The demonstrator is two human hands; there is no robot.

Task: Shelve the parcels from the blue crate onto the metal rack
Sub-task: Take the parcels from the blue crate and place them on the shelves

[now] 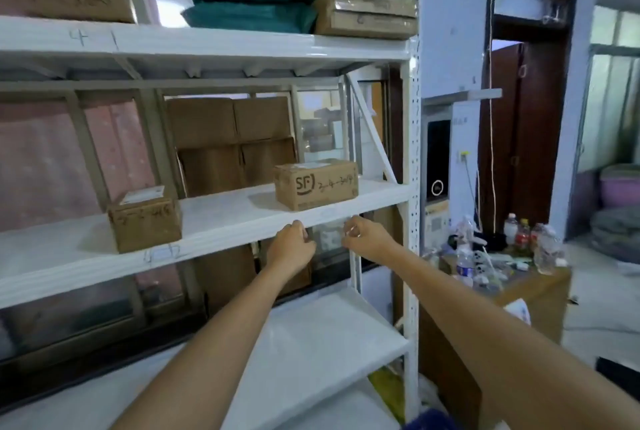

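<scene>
White rack shelf [225, 214] edge, both hands seemingly empty just below.

— What's the person wearing on the arms?

— Nothing that I can see. Both forearms are bare right up to where they leave view; no sleeves, no gloves, no watch.

— Anything on the hands?

— The left hand [290, 245] is plain. On the right hand [363, 239] there's a small pale glint at one of the fingers [356, 233], maybe a ring, but it's too blurred to tell.
</scene>
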